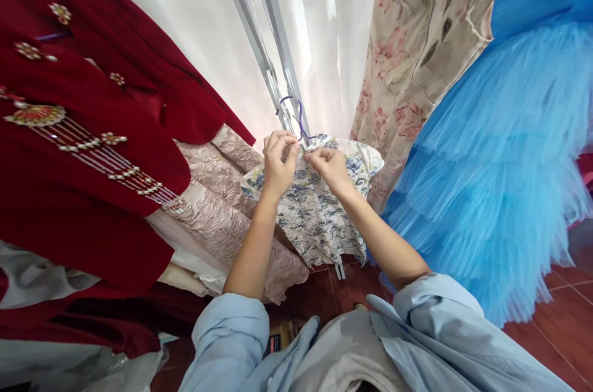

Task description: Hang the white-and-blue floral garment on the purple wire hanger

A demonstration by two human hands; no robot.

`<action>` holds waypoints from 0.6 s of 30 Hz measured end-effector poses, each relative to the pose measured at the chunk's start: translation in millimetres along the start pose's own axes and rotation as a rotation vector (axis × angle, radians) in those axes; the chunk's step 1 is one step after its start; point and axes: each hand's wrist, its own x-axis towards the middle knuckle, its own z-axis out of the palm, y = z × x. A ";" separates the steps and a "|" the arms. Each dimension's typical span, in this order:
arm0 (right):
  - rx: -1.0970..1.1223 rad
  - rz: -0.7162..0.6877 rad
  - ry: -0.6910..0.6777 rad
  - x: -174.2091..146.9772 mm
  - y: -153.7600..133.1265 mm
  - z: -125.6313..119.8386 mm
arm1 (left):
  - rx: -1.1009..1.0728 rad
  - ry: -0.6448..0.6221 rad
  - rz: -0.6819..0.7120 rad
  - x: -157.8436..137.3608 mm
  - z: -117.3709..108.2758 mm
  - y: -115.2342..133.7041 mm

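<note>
A small white floral dress (319,207) with blue and yellow flowers hangs from a purple hanger (301,120). The hanger's hook is at a grey metal rail (278,52). At the dress's neckline my left hand (280,160) is closed, thumb and fingertips pinched together by the collar. My right hand (330,166) pinches the neckline a little to the right, close to the left fingertips. The fine detail between the fingers is too small to make out. Below the hem a strip of grey metal shows.
On the left hangs a dark red velvet garment (115,151) with beaded ornaments, over a pink brocade skirt (227,194). To the right are a beige floral dress (393,71) and a blue tulle dress (491,151). A white curtain (176,15) hangs behind; red floor tiles (343,293) lie below.
</note>
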 end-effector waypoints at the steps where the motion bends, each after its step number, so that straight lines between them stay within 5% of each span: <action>1: -0.013 -0.001 0.012 -2.9 3.3 0.1 | -0.013 0.020 0.005 -1.9 2.7 2.6; 8: -0.134 0.127 -0.038 -41.3 64.6 1.9 | -0.335 0.254 -0.168 -2.5 0.3 -12.3; 14: -0.368 0.310 -0.008 -118.8 140.2 -17.4 | -0.470 0.520 -0.376 -24.1 -67.0 -80.8; 18: -0.319 0.339 -0.089 -147.3 162.5 -20.3 | -0.658 0.706 -0.619 -62.8 -97.8 -130.0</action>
